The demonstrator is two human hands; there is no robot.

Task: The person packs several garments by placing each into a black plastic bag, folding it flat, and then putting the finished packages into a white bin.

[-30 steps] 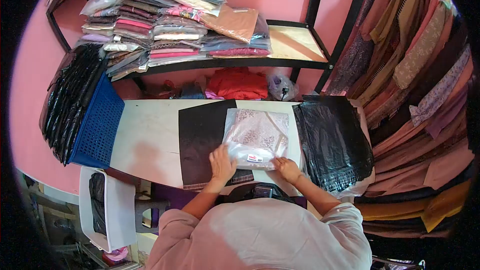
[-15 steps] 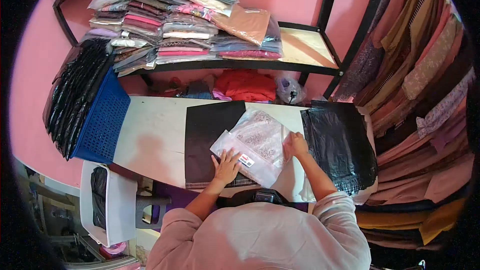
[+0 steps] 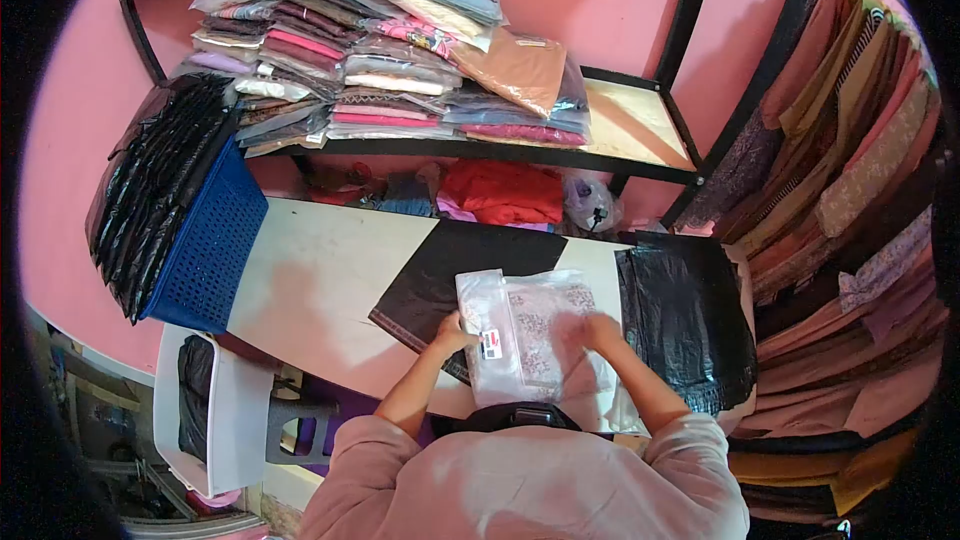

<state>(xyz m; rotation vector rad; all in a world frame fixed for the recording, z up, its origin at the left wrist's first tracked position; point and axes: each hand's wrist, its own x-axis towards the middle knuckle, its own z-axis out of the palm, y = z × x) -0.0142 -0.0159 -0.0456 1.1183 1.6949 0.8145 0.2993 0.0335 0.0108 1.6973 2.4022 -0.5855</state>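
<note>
A clear plastic package (image 3: 545, 325) with a patterned pale cloth inside lies in front of me, partly over a black plastic bag (image 3: 430, 275) on the white table (image 3: 300, 260). A white label with red print (image 3: 491, 344) is stuck near its left edge. My left hand (image 3: 455, 333) is closed on that left edge, beside the label. My right hand (image 3: 600, 331) is closed at the package's right side, its fingers on the plastic.
More black bags (image 3: 685, 320) lie at the table's right. A blue basket (image 3: 205, 250) of black packages stands left, above a white bin (image 3: 235, 430). Wrapped clothes fill the shelf (image 3: 640, 120) behind; garments (image 3: 850, 140) hang at the right.
The package has turned, so its labelled edge now faces left. The black bag beneath has turned too. My left hand has gone from lying flat to gripping the edge. The camera view has shifted slightly.
</note>
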